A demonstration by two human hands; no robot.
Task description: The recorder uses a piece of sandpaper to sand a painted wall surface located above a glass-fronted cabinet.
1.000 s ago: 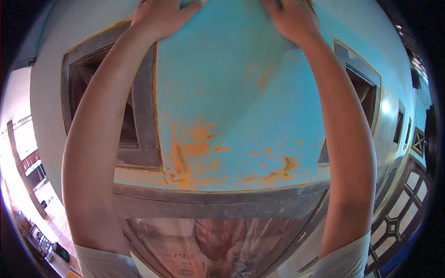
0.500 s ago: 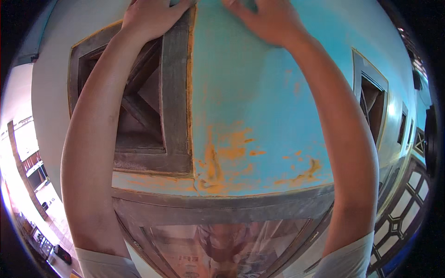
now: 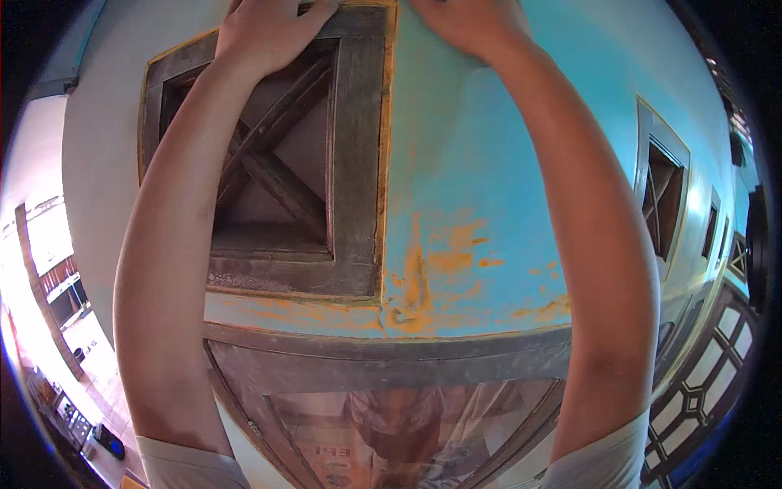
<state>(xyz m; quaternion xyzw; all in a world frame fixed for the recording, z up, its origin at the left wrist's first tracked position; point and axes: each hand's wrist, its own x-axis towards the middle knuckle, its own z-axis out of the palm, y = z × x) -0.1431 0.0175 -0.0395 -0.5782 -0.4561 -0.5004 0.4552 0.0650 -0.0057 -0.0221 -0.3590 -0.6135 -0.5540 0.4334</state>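
The left grip (image 3: 269, 37) is at the upper edge of the view, in front of the top of a dark wooden frame (image 3: 358, 155). Its thumb extends toward the right grip; the other fingers are largely cut off. The right grip (image 3: 472, 28) is just right of the frame, over the turquoise wall (image 3: 481, 171), its fingertips also out of view. Whether either grip is wide, narrow or holding an object cannot be determined, nor can contact with the surface.

The wall section is directly ahead, between the frame and the right forearm (image 3: 590, 244). The frame encloses crossed wooden bars (image 3: 285, 191), partly covered by the left forearm (image 3: 167, 261). An orange strip (image 3: 386, 163) borders the frame. Irregular orange patches (image 3: 452, 259) mark the lower wall, near the frame's lower right corner.

Below the wall, a grey-brown wooden rail (image 3: 391, 349) spans the view above a reflective glass pane (image 3: 391, 428). To the right are a second framed opening (image 3: 664, 191) and, lower down, a panelled lattice door (image 3: 709, 371). At far left, a bright opening (image 3: 49, 236) stands above a tiled floor (image 3: 106, 399). Light sleeves (image 3: 191, 463) cover both upper arms at the lower edge.
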